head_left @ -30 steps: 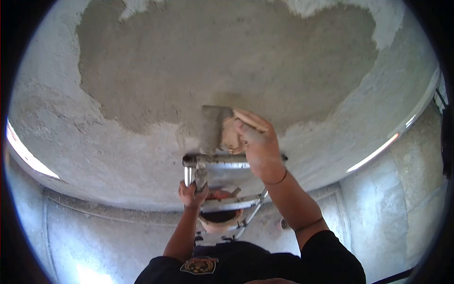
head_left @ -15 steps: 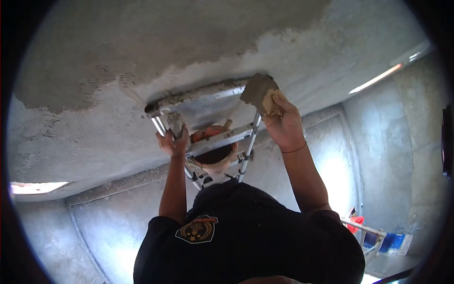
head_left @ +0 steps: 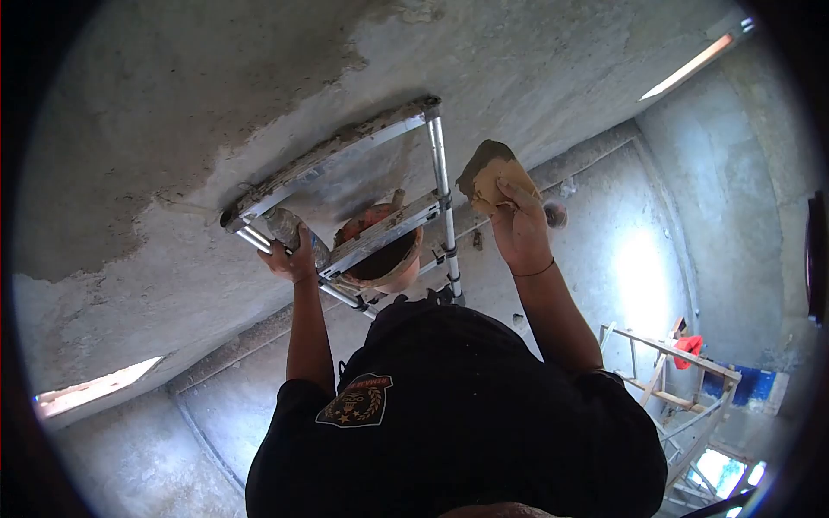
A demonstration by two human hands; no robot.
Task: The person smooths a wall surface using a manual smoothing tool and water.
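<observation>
My left hand (head_left: 292, 259) is closed around a grimy clear object that looks like a plastic bottle (head_left: 283, 226), held against the side rail of an aluminium ladder (head_left: 439, 155). Raised to the right of the ladder, my right hand (head_left: 521, 229) pinches a flat tan piece (head_left: 499, 180), thumb on its near face. Wet grey mortar covers its upper edge; whether it is sponge or board I cannot make out. An orange-brown bucket (head_left: 401, 278) with a dark inside sits behind a ladder rung, between my hands.
A rough grey plastered wall (head_left: 285, 52), darker and wet-looking at upper left, rises beyond the ladder. Mortar crusts the ladder's top bar (head_left: 337, 151). At lower right stands a scaffold frame (head_left: 665, 350) with a red cloth (head_left: 688, 351) and a blue panel (head_left: 751, 386) near it.
The view has tilted and shifted, so the ladder appears further left. My right hand and the tan piece have come away from the ladder's top corner. My left hand stays by the rail.
</observation>
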